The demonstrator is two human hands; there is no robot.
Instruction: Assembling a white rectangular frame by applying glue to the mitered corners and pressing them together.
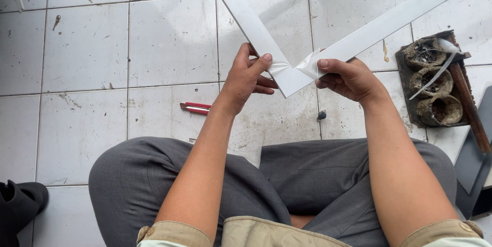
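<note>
A: Head view, largest item first: a white tiled floor [87, 47], stained and gritty, with the person seated low, grey-trousered knees [154, 175] in the foreground. State the workpiece.

B: A white V-shaped frame corner [293, 75], two flat strips meeting at a mitred joint, held above the floor between the knees. One strip runs up-left, the other up-right, both out of frame.

A: Hand condition?

B: The left hand [246, 80] pinches the left strip just beside the joint, thumb on top, fingers curled beneath. The right hand [348, 78] pinches a thin translucent film [309, 65] lifting from the right strip at the joint, thumb pressed over it.

A: Step in hand?

B: Judged as protective-film removal at the corner; film is loose at the joint only.

A: Requirement for the next move?

B: Likely a steady pull along the right strip while the left hand braces the joint, to avoid tearing the film or straining the mitre.

A: Smaller items?

B: A dark tray of three crusted cups [433, 83] at right, with a white offcut draped across; a red utility knife [195, 107] on the floor left of the hands; a small dark screw-like object [321, 115] below the joint.
</note>
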